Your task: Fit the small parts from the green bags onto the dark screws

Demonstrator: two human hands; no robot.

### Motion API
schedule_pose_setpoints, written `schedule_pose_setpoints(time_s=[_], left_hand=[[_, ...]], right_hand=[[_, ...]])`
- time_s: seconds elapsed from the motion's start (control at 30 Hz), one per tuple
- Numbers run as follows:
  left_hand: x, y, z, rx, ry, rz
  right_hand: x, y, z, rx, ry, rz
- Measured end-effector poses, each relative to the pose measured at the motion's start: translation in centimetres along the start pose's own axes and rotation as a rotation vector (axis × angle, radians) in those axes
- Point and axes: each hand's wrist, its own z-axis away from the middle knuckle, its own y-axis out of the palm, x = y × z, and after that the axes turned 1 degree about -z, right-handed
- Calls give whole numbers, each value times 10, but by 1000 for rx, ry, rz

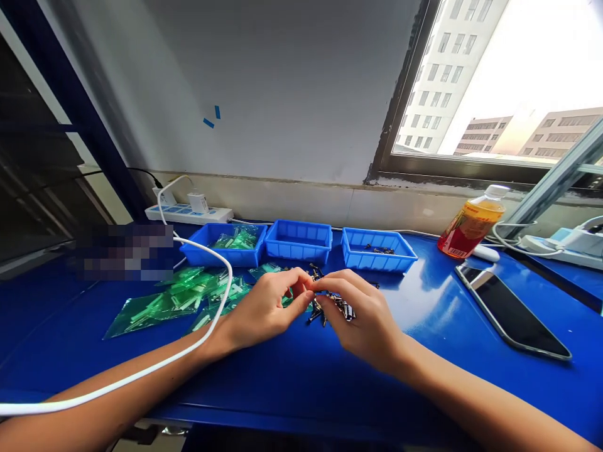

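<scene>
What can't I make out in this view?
All head view:
- Whatever the left hand and right hand may pinch: hidden by fingers.
- Metal parts: partly behind the hands, too small to count.
- White cable: cut off by the left edge.
- Print on bottle: too small.
- Left patch: pixelated.

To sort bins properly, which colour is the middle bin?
The middle bin is blue, best seen in the head view.

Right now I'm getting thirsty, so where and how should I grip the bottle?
Around the middle of the bottle, below the cap, with the right hand coming from its near left. The rounded body should suit a wrapped grip, and that side looks open, while the metal strut rises close on its right.
</scene>
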Motion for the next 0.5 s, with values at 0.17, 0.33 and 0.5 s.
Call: schedule_pose_setpoints(time_s=[0.17, 0.33, 0.5], left_hand=[[-4, -1, 1, -25, 19, 34], [-6, 3, 2, 65, 2, 204], [-6, 5, 3, 64, -26, 257]], right_hand=[[3, -1, -1, -70, 51, -12], [8, -4, -5, -106, -1, -50], [11, -2, -5, -143, -49, -52]])
